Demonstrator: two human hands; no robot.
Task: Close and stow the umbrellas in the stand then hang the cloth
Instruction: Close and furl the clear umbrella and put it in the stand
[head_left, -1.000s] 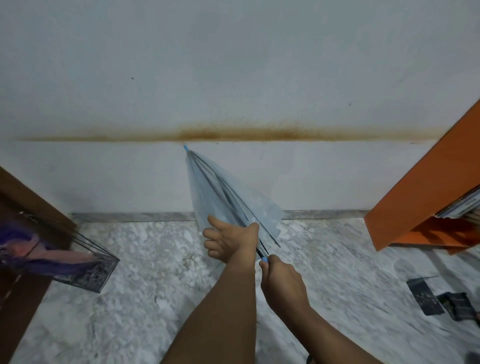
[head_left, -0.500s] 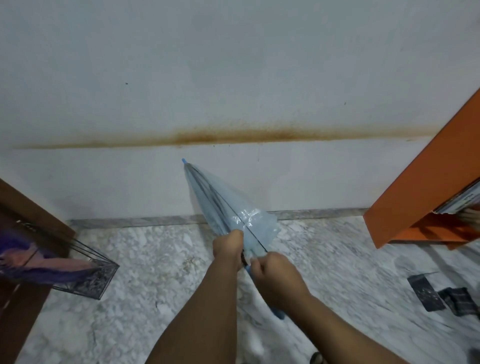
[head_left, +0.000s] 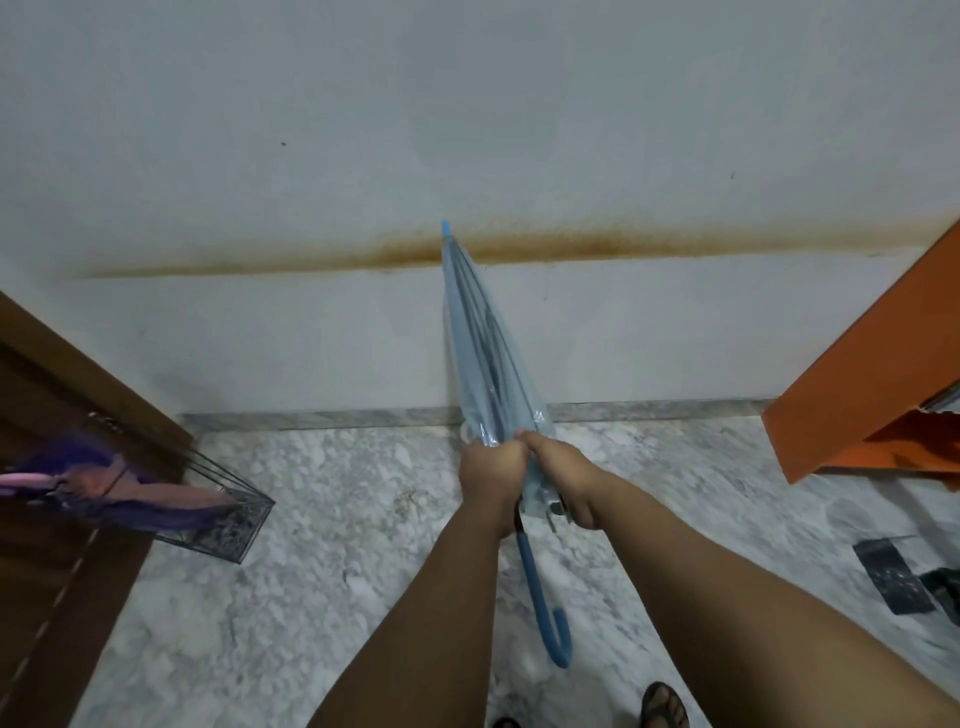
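Observation:
A clear pale-blue umbrella (head_left: 483, 358) is folded shut and points up and away at the white wall, its blue tip near the brown stain. Its blue hooked handle (head_left: 545, 608) hangs below my hands. My left hand (head_left: 491, 475) grips the bunched lower edge of the canopy. My right hand (head_left: 563, 478) is closed around the canopy and shaft just beside it. A black wire umbrella stand (head_left: 228, 512) stands at the left, with a purple and pink umbrella (head_left: 104, 491) in it. No cloth is in view.
A brown wooden door (head_left: 62, 467) fills the left edge behind the stand. An orange cabinet (head_left: 872, 395) juts in from the right. Dark flat objects (head_left: 893, 574) lie on the marble floor at the right. My sandalled foot (head_left: 662, 706) shows at the bottom.
The umbrella canopy went from half spread to tightly gathered. The umbrella swung from leaning left to more upright. My hands slid down together and the handle came into view.

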